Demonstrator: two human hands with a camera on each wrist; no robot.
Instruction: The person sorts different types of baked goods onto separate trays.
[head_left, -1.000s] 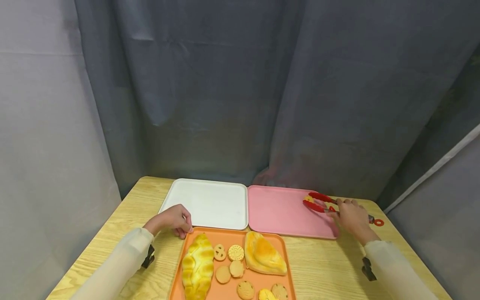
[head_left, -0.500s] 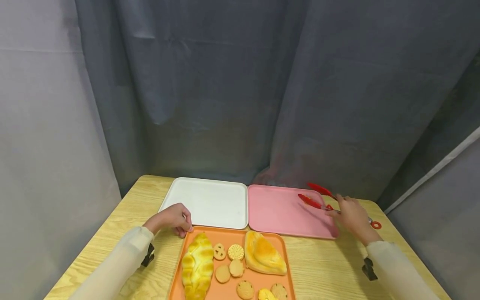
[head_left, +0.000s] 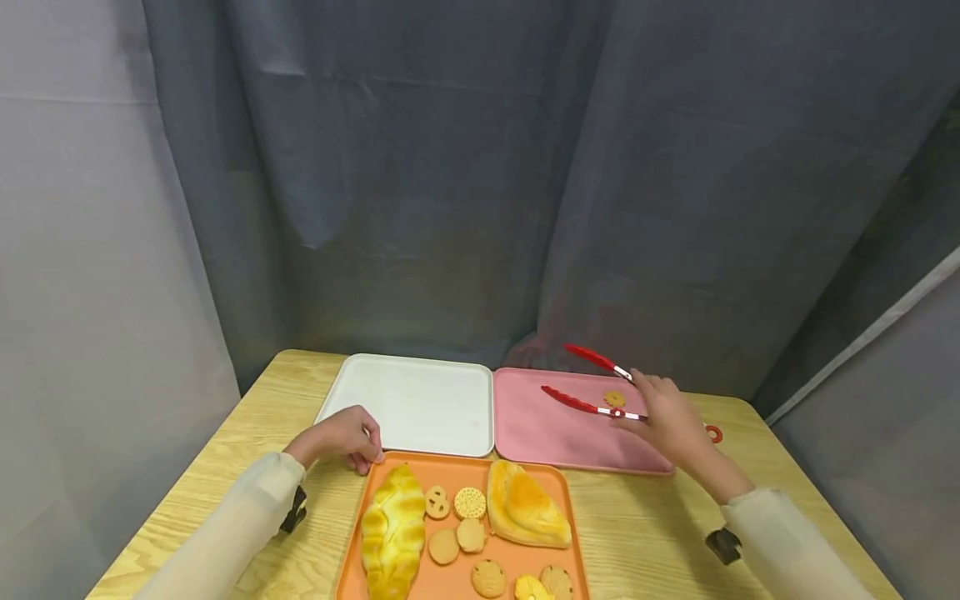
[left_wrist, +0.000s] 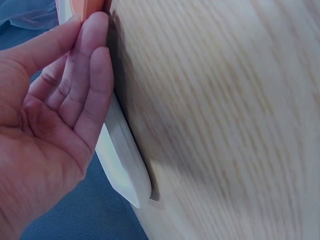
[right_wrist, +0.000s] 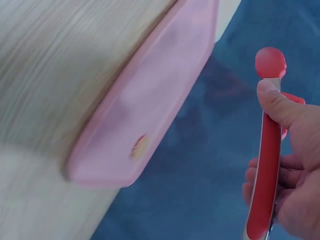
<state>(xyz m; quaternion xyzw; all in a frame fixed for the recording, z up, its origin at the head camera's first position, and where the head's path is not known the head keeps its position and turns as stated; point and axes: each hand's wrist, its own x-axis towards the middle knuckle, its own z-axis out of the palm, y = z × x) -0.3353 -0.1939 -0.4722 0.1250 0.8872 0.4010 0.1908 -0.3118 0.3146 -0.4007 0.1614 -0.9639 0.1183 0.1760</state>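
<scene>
My right hand (head_left: 667,421) grips a pair of red-tipped tongs (head_left: 573,401) over the pink tray (head_left: 525,446); their arms are spread, with nothing between the tips. In the right wrist view, the thumb lies along the red tongs handle (right_wrist: 269,170). A small scalloped cookie (head_left: 615,398) lies on the pink tray near its right end. At the near tray's far left corner, my left hand (head_left: 348,437) pinches the rim of the orange tray (head_left: 457,461). The left wrist view shows thumb and fingertips on that orange rim (left_wrist: 86,7).
On the orange tray lie a long braided bread (head_left: 393,533), a triangular pastry (head_left: 525,508) and several cookies (head_left: 470,503). A white tray (head_left: 416,404) sits beside the pink one. The wooden table (head_left: 637,533) ends at a grey curtain (head_left: 420,208).
The tongs opened and let go of the scalloped cookie, which now lies on the pink tray. My right hand then moved left and up with the tongs. The left hand stayed put.
</scene>
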